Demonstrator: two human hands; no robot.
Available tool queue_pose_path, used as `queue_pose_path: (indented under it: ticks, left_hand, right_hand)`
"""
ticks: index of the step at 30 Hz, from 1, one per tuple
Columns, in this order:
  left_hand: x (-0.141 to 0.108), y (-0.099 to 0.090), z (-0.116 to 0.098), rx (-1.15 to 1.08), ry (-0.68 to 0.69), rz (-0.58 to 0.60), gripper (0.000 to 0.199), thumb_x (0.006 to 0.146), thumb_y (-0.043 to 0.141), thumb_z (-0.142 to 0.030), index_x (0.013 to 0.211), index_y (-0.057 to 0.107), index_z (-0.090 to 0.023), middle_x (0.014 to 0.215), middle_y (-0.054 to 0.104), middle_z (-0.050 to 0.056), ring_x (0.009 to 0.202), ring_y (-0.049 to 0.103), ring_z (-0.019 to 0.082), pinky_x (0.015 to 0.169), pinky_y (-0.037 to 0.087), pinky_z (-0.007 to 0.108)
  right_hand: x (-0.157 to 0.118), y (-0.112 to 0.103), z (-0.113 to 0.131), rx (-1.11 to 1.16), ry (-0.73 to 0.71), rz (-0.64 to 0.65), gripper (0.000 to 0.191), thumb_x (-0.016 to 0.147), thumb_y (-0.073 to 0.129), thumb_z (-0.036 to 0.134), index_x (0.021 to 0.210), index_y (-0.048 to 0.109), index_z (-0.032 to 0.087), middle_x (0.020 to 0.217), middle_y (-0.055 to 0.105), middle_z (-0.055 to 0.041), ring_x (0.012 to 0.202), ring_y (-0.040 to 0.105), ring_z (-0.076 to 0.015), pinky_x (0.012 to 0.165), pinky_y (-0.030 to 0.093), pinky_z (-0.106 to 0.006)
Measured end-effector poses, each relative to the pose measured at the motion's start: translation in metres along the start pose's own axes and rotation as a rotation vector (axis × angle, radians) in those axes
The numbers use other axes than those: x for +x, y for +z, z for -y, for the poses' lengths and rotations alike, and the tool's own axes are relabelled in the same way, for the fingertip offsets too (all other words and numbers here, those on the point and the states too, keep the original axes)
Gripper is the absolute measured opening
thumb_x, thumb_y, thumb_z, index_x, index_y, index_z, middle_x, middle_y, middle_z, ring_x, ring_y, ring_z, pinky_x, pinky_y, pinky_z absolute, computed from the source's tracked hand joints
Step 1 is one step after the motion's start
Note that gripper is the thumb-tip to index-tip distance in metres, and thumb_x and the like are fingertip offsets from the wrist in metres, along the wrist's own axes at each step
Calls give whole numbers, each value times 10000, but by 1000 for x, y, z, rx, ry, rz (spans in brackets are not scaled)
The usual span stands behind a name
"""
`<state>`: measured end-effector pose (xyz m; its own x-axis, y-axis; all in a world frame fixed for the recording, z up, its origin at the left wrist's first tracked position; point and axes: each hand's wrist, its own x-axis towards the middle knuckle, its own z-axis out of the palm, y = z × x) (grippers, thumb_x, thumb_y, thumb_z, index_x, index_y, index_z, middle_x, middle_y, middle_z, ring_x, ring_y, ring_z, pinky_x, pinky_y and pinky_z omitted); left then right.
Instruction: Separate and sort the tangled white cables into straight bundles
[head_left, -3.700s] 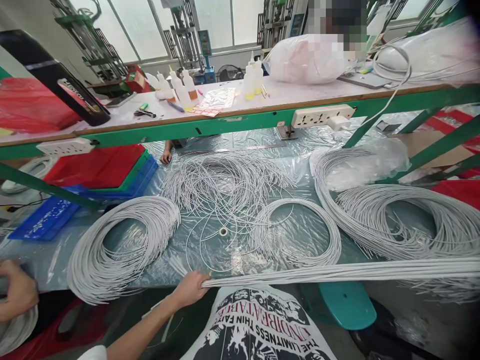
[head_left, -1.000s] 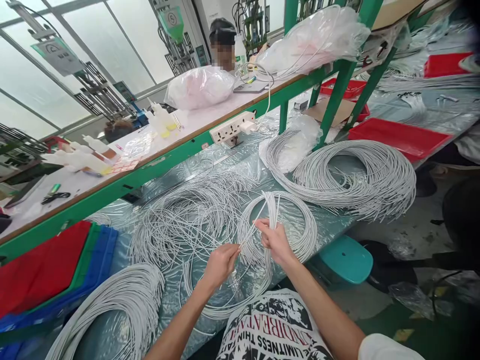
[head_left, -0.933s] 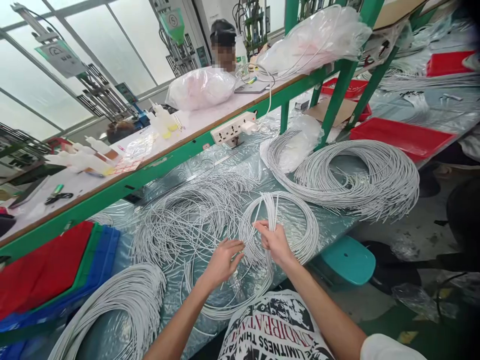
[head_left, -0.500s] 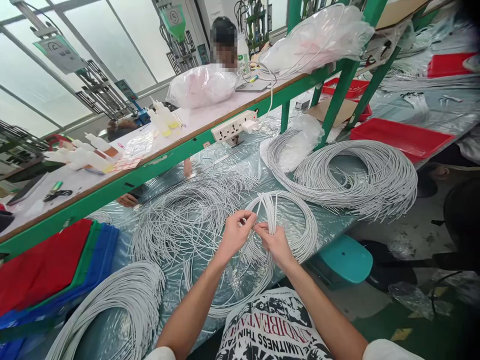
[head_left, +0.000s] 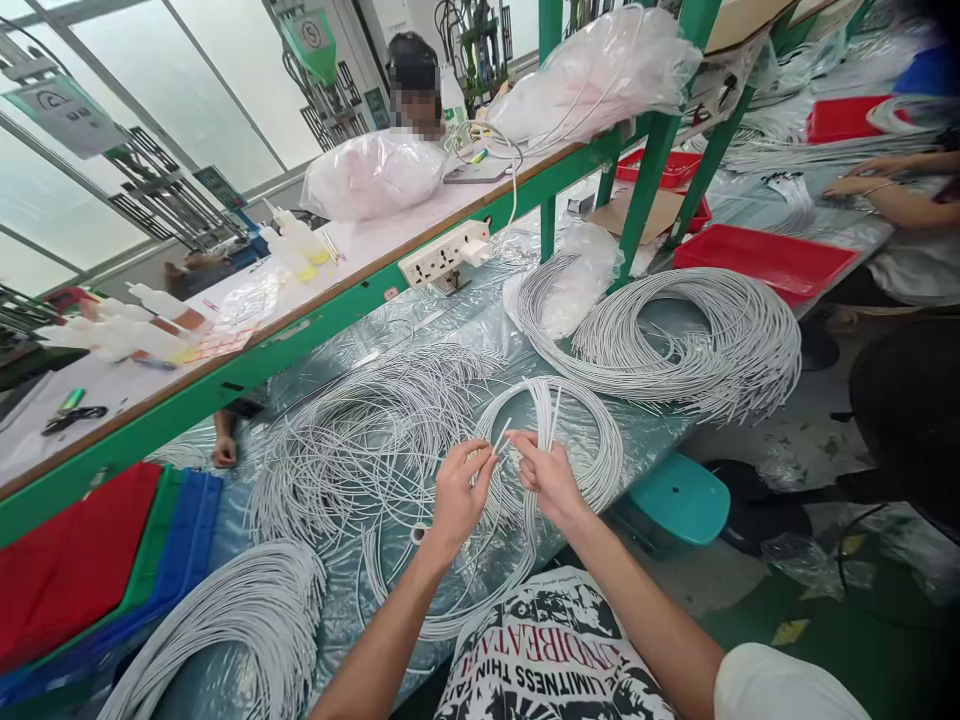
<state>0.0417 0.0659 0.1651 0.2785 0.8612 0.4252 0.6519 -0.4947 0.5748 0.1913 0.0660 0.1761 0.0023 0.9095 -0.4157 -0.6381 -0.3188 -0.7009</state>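
Observation:
Between the fingertips of my left hand [head_left: 461, 490] is pinched the end of a thin white cable [head_left: 502, 434]. My right hand [head_left: 549, 478] is closed round a bundle of white cables [head_left: 541, 402], whose ends stand up above the fist. Its thumb and forefinger reach toward the single cable end; whether they touch it I cannot tell. Behind both hands lies a round coil of cable [head_left: 611, 430]. To the left spreads a loose, tangled heap of grey-white cables [head_left: 360, 430]. More cable loops [head_left: 442, 630] run below my hands, close to my lap.
A large cable coil [head_left: 757, 330] lies at right, another coil [head_left: 247, 590] at lower left. Stacked bins [head_left: 97, 560] stand at left. A green-framed shelf [head_left: 300, 345] with a power strip [head_left: 442, 255] crosses behind. A teal stool [head_left: 679, 498] is at right; co-workers' hands show at both sides.
My hands have moved slightly apart, and the pinched cable end now shows above my left fingertips. The view has shifted, bringing a co-worker's arms in at right.

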Motion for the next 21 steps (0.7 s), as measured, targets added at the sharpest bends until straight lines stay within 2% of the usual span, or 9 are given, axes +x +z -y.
queue_pose_path:
  ticks: [2,7,11,14,18,21]
  left_hand:
    - [-2,3,4,21,23,-25,202,920,531,-225,1038,695,-214,1057,681,80,987,629,200,860,512,364]
    - [-8,10,10,-82,47,23,234,923,522,-193,1097,676,-209,1025,720,65,927,676,176,811,549,305]
    - [-12,12,13,-105,59,4,241,921,523,-178,1108,672,-198,1028,724,71,917,678,167,802,542,286]
    - [-14,11,8,-84,36,17,208,917,524,-191,1038,694,-181,933,729,70,821,670,158,746,528,272]
    - [-12,5,-10,-139,-171,20,197,898,550,-257,850,719,-167,699,678,31,610,596,126,604,482,243]
    - [-4,0,-27,-310,-357,-9,213,878,574,-307,858,736,-170,727,691,31,628,609,131,609,495,240]
  right_hand:
    - [1,-2,0,24,11,9,427,619,806,454,845,624,139,418,176,137,377,105,-25,374,88,-201]
    - [4,-3,-2,47,28,16,431,616,812,447,854,629,139,415,159,141,381,90,-23,373,80,-198]
    - [5,-3,-3,67,46,10,455,608,815,453,871,624,135,415,154,146,387,80,-24,370,79,-196]
    - [6,-3,-4,53,39,-5,448,609,810,439,873,609,139,414,156,147,389,83,-28,367,87,-195]
    - [3,-1,-9,-33,-30,-23,442,672,755,505,870,567,158,435,184,136,387,118,-37,363,113,-194]
    - [-1,0,-20,-122,-48,30,496,733,651,624,895,552,165,476,197,125,389,127,-41,357,125,-190]
